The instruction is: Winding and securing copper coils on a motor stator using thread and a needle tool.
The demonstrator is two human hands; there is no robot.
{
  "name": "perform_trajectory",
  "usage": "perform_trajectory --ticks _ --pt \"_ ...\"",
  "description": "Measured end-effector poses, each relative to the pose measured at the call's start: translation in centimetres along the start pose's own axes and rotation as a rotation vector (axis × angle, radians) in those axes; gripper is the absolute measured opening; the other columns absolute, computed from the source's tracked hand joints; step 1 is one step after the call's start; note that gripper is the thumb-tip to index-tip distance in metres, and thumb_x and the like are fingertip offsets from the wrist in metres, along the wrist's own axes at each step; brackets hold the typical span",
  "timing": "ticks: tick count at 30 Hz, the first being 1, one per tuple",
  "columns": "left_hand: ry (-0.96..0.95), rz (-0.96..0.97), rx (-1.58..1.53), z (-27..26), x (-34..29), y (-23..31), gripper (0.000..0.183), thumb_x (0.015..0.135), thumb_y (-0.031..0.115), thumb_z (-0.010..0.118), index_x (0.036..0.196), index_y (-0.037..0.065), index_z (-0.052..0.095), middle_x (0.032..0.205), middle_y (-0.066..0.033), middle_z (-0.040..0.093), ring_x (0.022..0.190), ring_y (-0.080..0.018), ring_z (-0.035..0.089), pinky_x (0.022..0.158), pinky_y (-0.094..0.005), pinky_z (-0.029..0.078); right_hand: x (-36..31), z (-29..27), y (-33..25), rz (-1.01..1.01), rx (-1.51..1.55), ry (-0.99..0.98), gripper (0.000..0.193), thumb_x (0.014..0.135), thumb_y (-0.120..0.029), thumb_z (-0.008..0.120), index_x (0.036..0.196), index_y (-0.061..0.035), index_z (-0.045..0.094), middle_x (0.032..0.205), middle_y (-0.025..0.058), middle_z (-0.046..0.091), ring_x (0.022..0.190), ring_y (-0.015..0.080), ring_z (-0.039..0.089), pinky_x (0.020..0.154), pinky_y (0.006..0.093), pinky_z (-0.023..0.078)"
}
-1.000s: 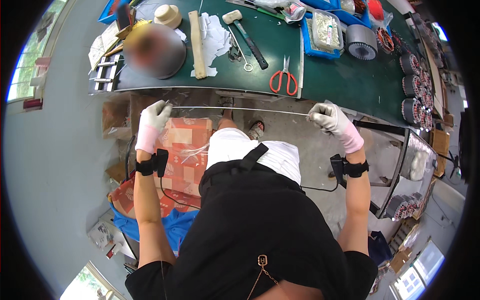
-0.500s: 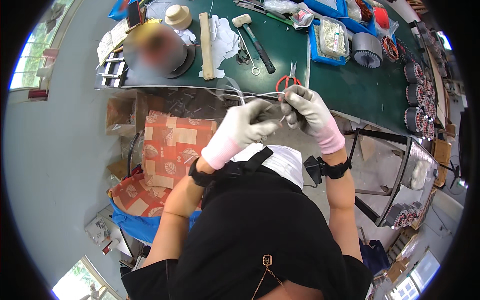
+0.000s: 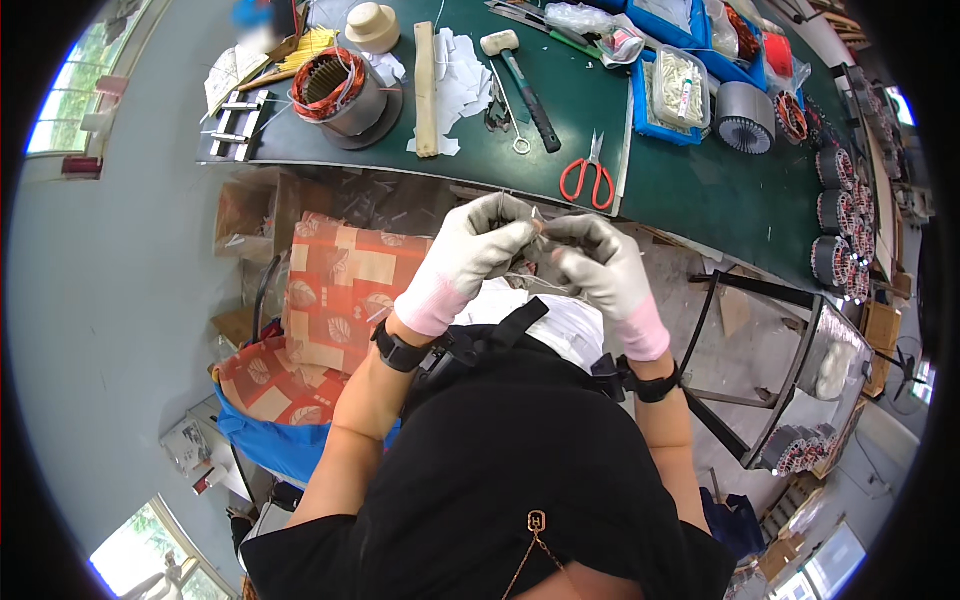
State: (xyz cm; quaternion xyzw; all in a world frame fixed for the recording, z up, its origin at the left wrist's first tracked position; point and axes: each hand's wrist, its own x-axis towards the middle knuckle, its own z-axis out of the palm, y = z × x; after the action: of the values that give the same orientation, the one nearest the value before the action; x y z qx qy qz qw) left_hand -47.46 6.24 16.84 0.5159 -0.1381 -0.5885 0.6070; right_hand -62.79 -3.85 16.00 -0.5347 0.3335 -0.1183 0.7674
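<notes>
Both hands meet before my chest: left hand [image 3: 478, 243] and right hand [image 3: 598, 262], gloved, pinch a thin wire [image 3: 532, 281] between closed fingertips. At one o'clock lie red scissors [image 3: 590, 177] on the green bench [image 3: 690, 190]; a mallet [image 3: 520, 70] sits at twelve.

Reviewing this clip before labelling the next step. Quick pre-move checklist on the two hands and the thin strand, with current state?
1. Both hands gloved: ok. Left hand and right hand wear white gloves with pink cuffs.
2. Hands together in front of the torso, below the bench edge: ok.
3. Both hands pinching the thin strand: cannot tell; it is too fine and mostly hidden between the fingers.
4. Strand free of tangles or snags: cannot tell.
5. Red-handled scissors within reach on the green bench: ok, likely; they lie just beyond the hands.
6. Mallet clear of the hands: ok, farther back on the bench.
</notes>
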Motion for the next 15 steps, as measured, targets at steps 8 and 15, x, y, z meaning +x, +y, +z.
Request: perform_trajectory --ticks 8,15 --pt "-0.039 -0.037 -0.112 0.4 0.4 -0.1 0.007 0.086 0.009 0.057 0.09 0.002 0.056 0.073 0.0018 0.053 0.048 0.0008 0.033 0.042 -0.0157 0.022 0.5 1.2 0.0 -0.185 -0.086 0.192 0.01 0.079 -0.003 0.063 0.088 -0.0001 0.06 0.075 0.0014 0.06 0.061 0.0048 0.052 0.056 0.0184 0.042" --pt "-0.023 0.098 0.249 0.6 0.4 0.6 0.01 0.083 0.007 0.052 0.089 -0.001 0.054 0.078 -0.0011 0.055 0.064 -0.0053 0.051 0.056 -0.0211 0.046 1.4 0.6 0.5 -0.568 -0.432 0.006 0.008 0.08 -0.005 0.059 0.085 -0.001 0.055 0.094 0.0072 0.056 0.071 0.0093 0.051 0.059 0.0223 0.041"
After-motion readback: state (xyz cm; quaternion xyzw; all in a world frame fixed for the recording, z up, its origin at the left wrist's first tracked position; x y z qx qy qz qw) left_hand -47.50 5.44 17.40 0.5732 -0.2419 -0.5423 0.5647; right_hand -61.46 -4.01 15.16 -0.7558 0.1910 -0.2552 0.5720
